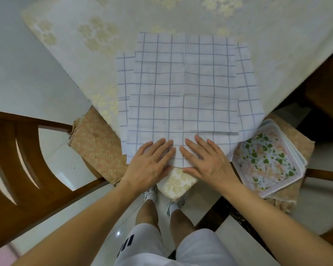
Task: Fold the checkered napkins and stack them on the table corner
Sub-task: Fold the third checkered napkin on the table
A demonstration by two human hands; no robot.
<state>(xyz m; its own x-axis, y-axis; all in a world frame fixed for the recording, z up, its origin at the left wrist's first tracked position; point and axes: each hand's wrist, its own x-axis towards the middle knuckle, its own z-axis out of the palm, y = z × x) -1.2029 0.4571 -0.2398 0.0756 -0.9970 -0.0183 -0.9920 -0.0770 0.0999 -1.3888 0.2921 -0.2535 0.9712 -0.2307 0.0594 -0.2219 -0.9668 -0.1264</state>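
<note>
floral tablecloth [181, 14] under checkered napkins [183, 83]; left hand [150, 162], right hand [208, 160] flat (side by side)

White napkins [183, 89], blue-grey checks

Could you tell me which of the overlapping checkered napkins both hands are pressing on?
The topmost checkered napkin, the central one covering the others; the left hand and right hand lie flat on its near edge.
</note>
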